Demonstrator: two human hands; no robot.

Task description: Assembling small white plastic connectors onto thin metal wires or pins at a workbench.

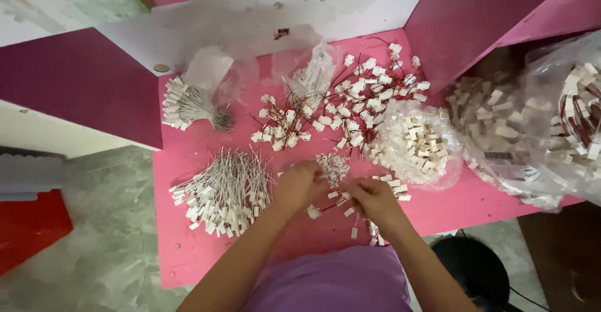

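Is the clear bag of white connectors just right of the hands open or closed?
Cannot tell. The clear bag lies flat on the pink table, bulging with connectors, but its mouth is not visible.

— What kind of place am I seeing through the head camera?

— I'd call it a small home workshop for piecework. A pink table (pixel 188 255) sits among magenta panels (pixel 81 86) on a worn concrete floor (pixel 106 224). Heaps of white connectors on thin wires (pixel 225 190) cover it, with clear plastic bags (pixel 526 124) holding more.
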